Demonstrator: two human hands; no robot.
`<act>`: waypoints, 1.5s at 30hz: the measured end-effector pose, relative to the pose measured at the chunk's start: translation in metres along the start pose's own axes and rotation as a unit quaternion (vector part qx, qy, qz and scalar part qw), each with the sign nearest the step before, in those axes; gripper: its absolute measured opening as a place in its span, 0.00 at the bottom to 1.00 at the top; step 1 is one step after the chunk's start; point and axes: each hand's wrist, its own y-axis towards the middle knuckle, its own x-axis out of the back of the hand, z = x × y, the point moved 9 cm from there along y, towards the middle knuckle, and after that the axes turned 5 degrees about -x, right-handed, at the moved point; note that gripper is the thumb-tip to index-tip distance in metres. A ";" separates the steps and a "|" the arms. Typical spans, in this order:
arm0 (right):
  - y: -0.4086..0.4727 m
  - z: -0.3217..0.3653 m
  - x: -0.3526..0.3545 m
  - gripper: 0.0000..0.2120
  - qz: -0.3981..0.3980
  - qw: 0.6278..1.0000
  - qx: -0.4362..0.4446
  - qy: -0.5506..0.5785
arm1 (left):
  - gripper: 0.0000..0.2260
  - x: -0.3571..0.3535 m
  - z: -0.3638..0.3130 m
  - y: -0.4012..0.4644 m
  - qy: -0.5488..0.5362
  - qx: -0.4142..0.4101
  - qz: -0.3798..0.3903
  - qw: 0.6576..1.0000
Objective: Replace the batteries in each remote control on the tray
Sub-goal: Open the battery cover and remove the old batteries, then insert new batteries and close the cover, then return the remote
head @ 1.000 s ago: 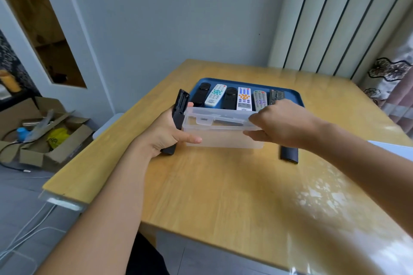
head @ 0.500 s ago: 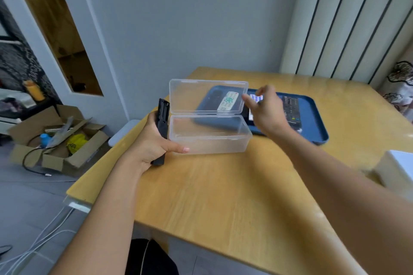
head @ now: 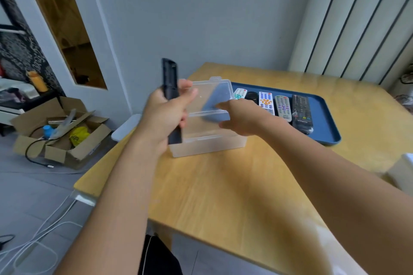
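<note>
My left hand [head: 164, 118] grips a black remote [head: 170, 87] and holds it upright, above the left end of a clear plastic box [head: 207, 144]. The box stands on the wooden table [head: 223, 196] with its lid [head: 210, 94] raised. My right hand [head: 240, 117] is over the box's open top at its right end, thumb and fingers apart, with nothing visible in it. Behind the box lies a blue tray [head: 324, 118] with several remotes side by side: a white one [head: 240, 92], a white one with orange buttons [head: 266, 101], a grey one [head: 282, 107] and a black one [head: 300, 111].
A white box [head: 402, 172] sits at the table's right edge. Left of the table, an open cardboard box [head: 60, 136] with odds and ends stands on the floor, with cables [head: 40, 236] trailing nearby. A white lid-like object [head: 125, 127] lies by the table's far-left edge.
My left hand has lifted the black remote from beside the box up to an upright hold. My right hand has come back from the lid's edge to the box's opening.
</note>
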 end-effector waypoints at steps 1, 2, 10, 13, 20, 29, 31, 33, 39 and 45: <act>-0.002 -0.003 0.005 0.18 -0.020 0.999 -0.005 0.046 | 0.04 -0.017 0.000 0.004 0.019 0.019 0.020 0.999; -0.004 -0.007 0.011 0.12 -0.047 0.994 -0.013 0.094 | 0.03 -0.026 0.002 0.009 0.067 0.028 0.029 0.997; -0.004 0.006 0.005 0.07 0.069 0.976 -0.049 0.200 | 0.09 -0.020 0.033 0.016 0.415 0.070 0.165 0.892; -0.001 0.016 -0.008 0.13 0.108 0.985 -0.040 0.126 | 0.15 -0.029 0.036 0.008 0.455 0.067 0.213 0.862; 0.003 0.020 -0.009 0.13 0.055 0.993 -0.017 0.107 | 0.15 -0.036 0.028 0.001 0.529 -0.016 0.190 0.827; -0.075 -0.056 0.077 0.09 -0.181 0.973 0.007 0.139 | 0.20 -0.083 -0.010 -0.005 0.357 -0.085 0.124 0.922; -0.098 -0.096 0.089 0.06 -0.192 0.973 -0.036 0.124 | 0.16 -0.137 -0.005 -0.013 0.222 -0.068 0.186 0.955; -0.125 -0.146 0.100 0.08 -0.198 0.972 -0.092 0.089 | 0.10 -0.197 0.020 -0.028 0.115 0.002 0.245 0.963; -0.247 -0.308 0.104 0.37 -0.132 0.936 -0.310 0.098 | 0.07 -0.325 0.075 -0.081 0.004 0.120 0.330 0.936; -0.271 -0.319 0.043 0.45 0.020 0.933 -0.242 0.267 | 0.19 -0.364 0.082 -0.104 0.050 0.099 0.375 0.921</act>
